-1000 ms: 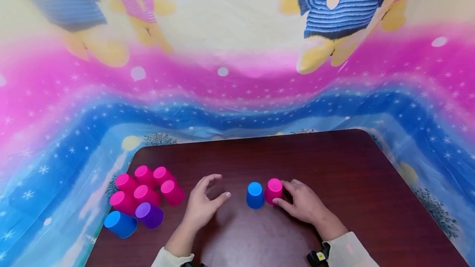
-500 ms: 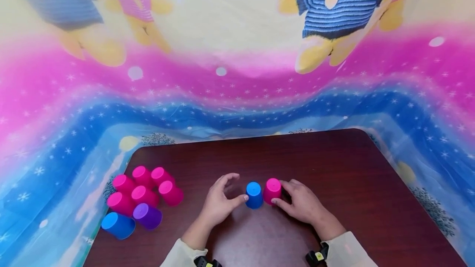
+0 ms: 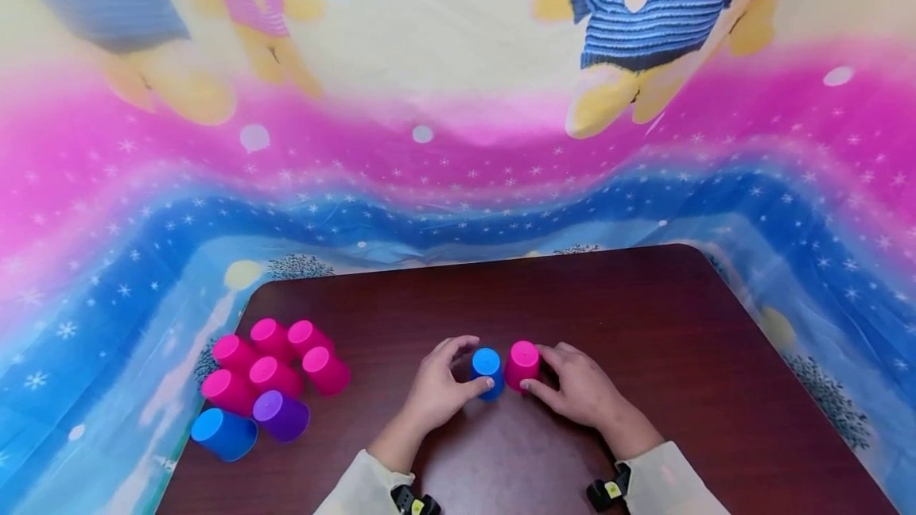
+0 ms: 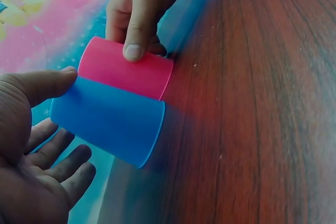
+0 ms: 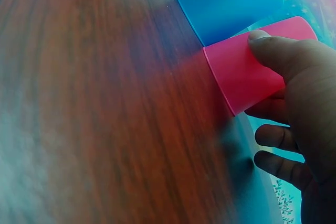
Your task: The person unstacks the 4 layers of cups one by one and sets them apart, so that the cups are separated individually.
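Note:
A blue cup (image 3: 487, 374) and a pink cup (image 3: 523, 366) stand upside down side by side on the table in the head view. My left hand (image 3: 440, 388) is spread around the blue cup, thumb in front of it. In the left wrist view, the left thumb (image 4: 50, 85) lies right at the cup's upper edge, while the other fingers (image 4: 79, 179) are loosely bent, apart from its wall. My right hand (image 3: 583, 388) holds the pink cup between the thumb (image 5: 273, 51) on its near side and a finger behind, partly hidden by the cup.
At the table's left, several pink cups (image 3: 275, 377) stand upside down in a cluster, with a purple cup (image 3: 281, 416) and another blue cup (image 3: 224, 435) at its near side. The dark wooden table (image 3: 644, 308) backs onto a printed cloth (image 3: 458, 205).
My left hand has moved right from beside the cluster to the blue cup, its thumb now in front of it. My right hand keeps holding the pink cup in place.

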A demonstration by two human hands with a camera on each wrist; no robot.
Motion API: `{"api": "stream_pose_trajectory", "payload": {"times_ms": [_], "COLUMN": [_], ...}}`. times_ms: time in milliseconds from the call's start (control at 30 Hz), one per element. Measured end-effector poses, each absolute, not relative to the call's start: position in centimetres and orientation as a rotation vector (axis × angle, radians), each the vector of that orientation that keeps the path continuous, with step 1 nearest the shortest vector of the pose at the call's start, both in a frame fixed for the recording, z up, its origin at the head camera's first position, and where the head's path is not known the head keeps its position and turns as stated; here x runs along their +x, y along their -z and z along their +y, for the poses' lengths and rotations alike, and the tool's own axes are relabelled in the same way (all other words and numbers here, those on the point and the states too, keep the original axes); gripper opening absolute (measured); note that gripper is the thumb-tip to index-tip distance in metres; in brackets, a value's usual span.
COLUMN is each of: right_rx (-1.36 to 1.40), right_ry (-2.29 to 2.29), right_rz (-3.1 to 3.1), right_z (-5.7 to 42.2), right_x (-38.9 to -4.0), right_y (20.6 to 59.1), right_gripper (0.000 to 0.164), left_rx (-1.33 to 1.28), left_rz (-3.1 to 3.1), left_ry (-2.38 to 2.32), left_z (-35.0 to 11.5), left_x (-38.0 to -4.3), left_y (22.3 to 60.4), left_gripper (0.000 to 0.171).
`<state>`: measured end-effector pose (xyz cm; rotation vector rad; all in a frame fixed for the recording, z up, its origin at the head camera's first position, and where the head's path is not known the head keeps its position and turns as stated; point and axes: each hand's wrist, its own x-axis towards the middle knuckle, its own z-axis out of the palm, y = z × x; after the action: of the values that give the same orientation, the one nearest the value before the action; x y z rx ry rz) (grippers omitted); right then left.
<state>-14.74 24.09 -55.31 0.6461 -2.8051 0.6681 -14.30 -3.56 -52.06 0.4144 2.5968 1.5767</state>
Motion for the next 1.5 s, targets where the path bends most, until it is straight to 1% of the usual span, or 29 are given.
{"api": "stream_pose_trajectory", "payload": {"times_ms": [167, 567, 900, 1200, 1500], "right_rx": [0.647, 0.629, 0.643, 0.640, 0.672], "right_ry": [-0.668, -0.668, -0.689, -0.678, -0.675], "right_rz": [-2.809, -2.815, -2.783, -2.780, -2.745], "right_z": [24.0, 24.1, 24.1, 24.2, 24.2], "right_x": [-14.8, -14.6, -14.7, -14.6, -14.7], "right_y": [55.4, 55.4, 55.4, 55.5, 55.5], "right_gripper": [0.062, 0.063, 0.062, 0.062, 0.057], "left_rx": [0.413, 0.439, 0.409, 0.350, 0.224], "left_rz": [2.606, 2.654, 2.656, 2.739, 2.778], "left_ry": [-1.568, -1.521, -1.564, -1.546, -1.601], "left_z": [-3.2, -3.3, -4.1, -6.4, -10.1], "left_x": [-14.3, -14.2, -14.1, -13.5, -12.5], "left_y": [52.3, 52.2, 52.0, 51.6, 51.7], "left_gripper": [0.060, 0.053, 0.054, 0.053, 0.053]}}
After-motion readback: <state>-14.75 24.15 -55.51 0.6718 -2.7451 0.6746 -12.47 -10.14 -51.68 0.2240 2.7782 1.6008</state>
